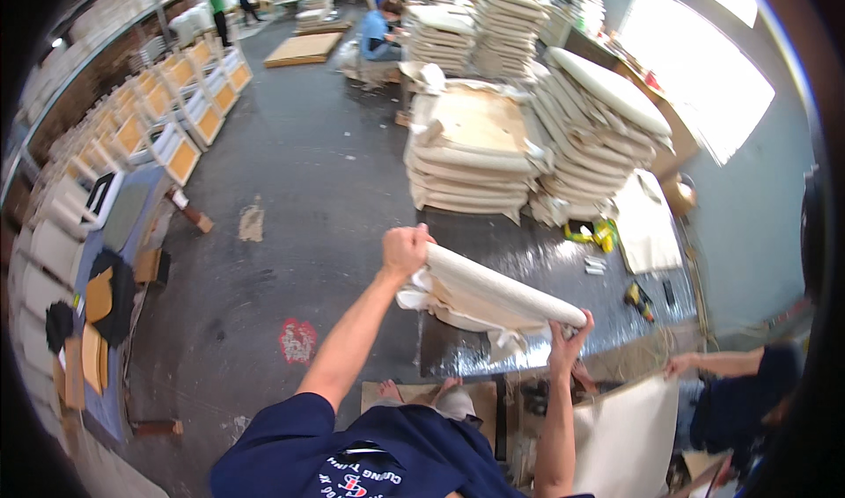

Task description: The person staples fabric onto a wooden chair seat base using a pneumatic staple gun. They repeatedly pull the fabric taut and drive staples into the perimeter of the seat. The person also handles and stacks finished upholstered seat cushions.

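Between my two hands is a cream upholstered seat pad (506, 289), tilted up on edge over the near part of a dark, shiny table (563, 278). Loose fabric and pale wood hang along its lower side. My left hand (407, 250) is closed on its far left end. Around the near right end, my right hand (569, 340) grips the pad, palm partly hidden. Beyond it stands a stack of similar seat pads (475, 181), the top one showing its bare wooden underside. A taller, leaning stack of seat pads (598, 137) rises beside it.
On the table's right lie a yellow-green tool (603, 234), small white pieces (595, 266), a yellow-black power tool (638, 301) and cream fabric (647, 225). A co-worker's hand (682, 363) holds a cream panel (629, 428) at lower right. Chair frames (167, 102) line the left.
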The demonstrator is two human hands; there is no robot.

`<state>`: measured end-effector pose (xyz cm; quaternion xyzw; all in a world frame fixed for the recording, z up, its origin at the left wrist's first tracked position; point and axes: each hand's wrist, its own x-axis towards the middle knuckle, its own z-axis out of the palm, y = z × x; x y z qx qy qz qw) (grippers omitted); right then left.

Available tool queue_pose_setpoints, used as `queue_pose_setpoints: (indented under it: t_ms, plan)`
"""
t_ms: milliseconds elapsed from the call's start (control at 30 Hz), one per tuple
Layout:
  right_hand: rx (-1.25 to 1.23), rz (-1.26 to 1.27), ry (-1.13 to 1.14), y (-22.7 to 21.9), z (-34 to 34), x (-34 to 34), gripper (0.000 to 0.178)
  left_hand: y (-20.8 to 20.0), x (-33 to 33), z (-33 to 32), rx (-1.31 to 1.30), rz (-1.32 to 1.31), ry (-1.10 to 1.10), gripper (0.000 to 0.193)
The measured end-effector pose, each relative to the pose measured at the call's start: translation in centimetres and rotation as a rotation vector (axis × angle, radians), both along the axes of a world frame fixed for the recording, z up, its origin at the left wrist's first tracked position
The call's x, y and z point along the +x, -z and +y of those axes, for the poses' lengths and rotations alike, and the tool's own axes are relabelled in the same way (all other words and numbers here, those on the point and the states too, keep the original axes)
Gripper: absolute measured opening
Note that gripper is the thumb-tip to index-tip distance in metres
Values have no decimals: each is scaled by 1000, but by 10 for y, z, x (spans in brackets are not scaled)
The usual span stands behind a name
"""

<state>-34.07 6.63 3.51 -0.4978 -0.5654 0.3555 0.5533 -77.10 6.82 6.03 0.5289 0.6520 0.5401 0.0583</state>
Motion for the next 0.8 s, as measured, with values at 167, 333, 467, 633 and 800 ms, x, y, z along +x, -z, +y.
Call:
queue_pose_setpoints:
  t_ms: [167, 333, 467, 633, 800]
  plan:
    - [86, 10, -61, 11, 32, 23, 81, -3, 15, -1, -87, -374, -109, 41]
    - [-165, 109, -222, 12, 47, 34, 67, 47, 26, -43, -87, -906, -253, 71]
    - [-472, 266, -247, 23, 55, 79, 65, 23, 64, -76, -113, -1484, -173, 86]
    - [-788, 367, -86, -30, 51, 45, 80, 28, 58, -100, -168, -1588, -55, 114]
    - [-991, 643, -439, -29, 95, 61, 73, 39, 55, -103, -146, -1727, 34, 64]
